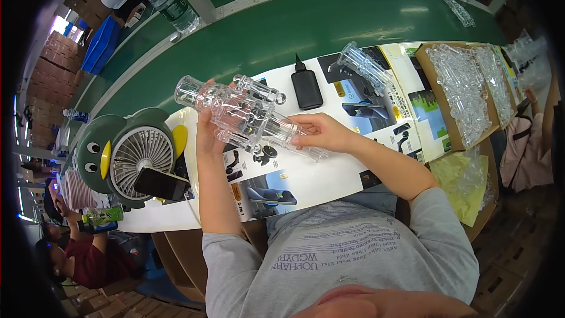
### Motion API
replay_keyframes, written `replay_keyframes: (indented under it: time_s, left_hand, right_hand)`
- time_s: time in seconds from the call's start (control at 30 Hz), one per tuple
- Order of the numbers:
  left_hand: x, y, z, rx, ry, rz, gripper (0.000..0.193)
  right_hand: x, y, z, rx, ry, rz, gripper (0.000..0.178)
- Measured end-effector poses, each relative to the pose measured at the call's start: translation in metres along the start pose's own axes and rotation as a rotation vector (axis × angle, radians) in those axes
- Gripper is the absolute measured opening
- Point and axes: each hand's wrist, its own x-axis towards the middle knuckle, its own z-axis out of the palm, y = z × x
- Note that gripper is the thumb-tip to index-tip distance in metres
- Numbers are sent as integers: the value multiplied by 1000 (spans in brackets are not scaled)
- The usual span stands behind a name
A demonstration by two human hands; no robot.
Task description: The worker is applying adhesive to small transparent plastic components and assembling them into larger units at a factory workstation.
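White printed worktop (323, 179) is the base; carton of clear parts (434, 91) is parked at its right. Clear multi-tube assembly (241, 112) is held over the worktop's left half: long axis is set diagonally, flared end pointed far-left, narrow end near-right. Body behind the flare is gripped by left hand (206, 126); narrow end is pinched by right hand (323, 132). Step is judged to be joining or checking; joints can't be made out through glare. Steady opposed grip is called for next. Black dropper bottle (306, 88) is parked beyond.
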Motion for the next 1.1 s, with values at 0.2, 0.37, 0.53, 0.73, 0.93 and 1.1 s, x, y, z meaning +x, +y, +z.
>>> replay_keyframes:
  time_s: [0.2, 0.37, 0.53, 0.73, 0.93, 1.1]
  left_hand:
    - [0, 0, -2, -33, -1, -44, 77]
    - [0, -8, -3, 30, 8, -24, 72]
    - [3, -15, 1, 1, 4, -29, 70]
    - [1, -9, 9, 0, 53, 15, 69]
    - [2, -3, 2, -178, -23, 26, 48]
    - [5, -7, 7, -147, 122, 140, 53]
  right_hand:
    - [-2, -1, 2, -76, 32, -46, 57]
    - [-4, -9, 1, -104, 57, -36, 54]
    - [-1, -3, -6, -22, 60, -47, 47]
    - [-3, -12, -5, -98, 34, -14, 50]
    - [-5, -21, -9, 173, 126, -170, 57]
    - [-5, -22, -10, -67, 263, -335, 65]
